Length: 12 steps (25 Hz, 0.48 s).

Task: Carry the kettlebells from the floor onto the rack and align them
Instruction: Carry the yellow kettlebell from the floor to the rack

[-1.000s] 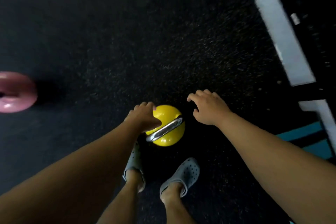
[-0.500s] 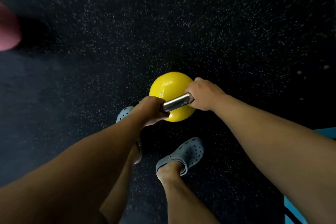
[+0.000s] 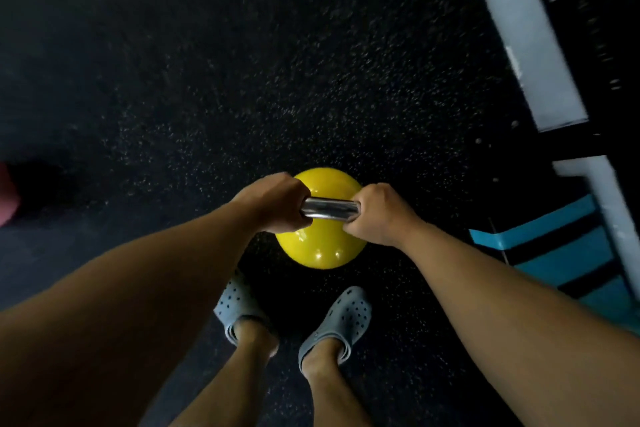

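Observation:
A yellow kettlebell point(image 3: 323, 246) with a shiny steel handle point(image 3: 330, 209) is just in front of my feet over the dark speckled floor. My left hand point(image 3: 277, 206) is shut on the left end of the handle. On the handle's right end, my right hand point(image 3: 379, 213) is shut as well. Whether the bell rests on the floor or hangs above it is unclear. A sliver of a pink kettlebell point(image 3: 7, 196) shows at the left edge.
My two feet in grey clogs point(image 3: 343, 321) stand right behind the bell. A pale blue-white painted bar point(image 3: 519, 35) runs along the right side, with teal and black stripes point(image 3: 554, 253) below it. Dark rubber floor point(image 3: 242, 62) stretches ahead.
Both hands went from open around the bell to shut on its handle. The handle now lies level between them, and the view swung right, bringing the pale bar back in.

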{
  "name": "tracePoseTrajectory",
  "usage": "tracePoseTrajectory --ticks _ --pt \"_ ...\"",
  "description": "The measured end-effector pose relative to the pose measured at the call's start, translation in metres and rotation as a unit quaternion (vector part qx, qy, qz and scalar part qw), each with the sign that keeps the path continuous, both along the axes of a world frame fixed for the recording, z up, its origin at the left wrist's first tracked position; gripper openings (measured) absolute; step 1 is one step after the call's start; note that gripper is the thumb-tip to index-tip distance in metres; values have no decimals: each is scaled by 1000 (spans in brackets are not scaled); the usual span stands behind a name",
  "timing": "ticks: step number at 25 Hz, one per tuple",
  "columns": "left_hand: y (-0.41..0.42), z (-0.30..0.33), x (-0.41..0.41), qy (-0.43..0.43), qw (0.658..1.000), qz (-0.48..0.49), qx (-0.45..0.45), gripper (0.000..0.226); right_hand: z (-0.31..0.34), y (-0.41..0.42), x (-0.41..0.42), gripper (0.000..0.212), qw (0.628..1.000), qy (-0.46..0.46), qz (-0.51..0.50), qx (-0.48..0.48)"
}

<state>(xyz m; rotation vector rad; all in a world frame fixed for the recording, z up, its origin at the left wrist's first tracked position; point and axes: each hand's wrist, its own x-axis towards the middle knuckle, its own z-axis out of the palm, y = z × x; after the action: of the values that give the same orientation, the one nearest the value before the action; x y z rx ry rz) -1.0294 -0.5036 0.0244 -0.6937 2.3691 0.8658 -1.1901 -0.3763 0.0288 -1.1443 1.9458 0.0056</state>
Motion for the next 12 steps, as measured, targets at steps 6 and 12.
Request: tracePoseTrajectory --ticks 6,12 --pt "-49 87 -92 80 989 -119 -45 18 92 -16 -61 17 986 93 -117 -78" --pt "-101 163 -233 164 941 -271 -120 23 165 -36 -147 21 944 182 -251 -109"
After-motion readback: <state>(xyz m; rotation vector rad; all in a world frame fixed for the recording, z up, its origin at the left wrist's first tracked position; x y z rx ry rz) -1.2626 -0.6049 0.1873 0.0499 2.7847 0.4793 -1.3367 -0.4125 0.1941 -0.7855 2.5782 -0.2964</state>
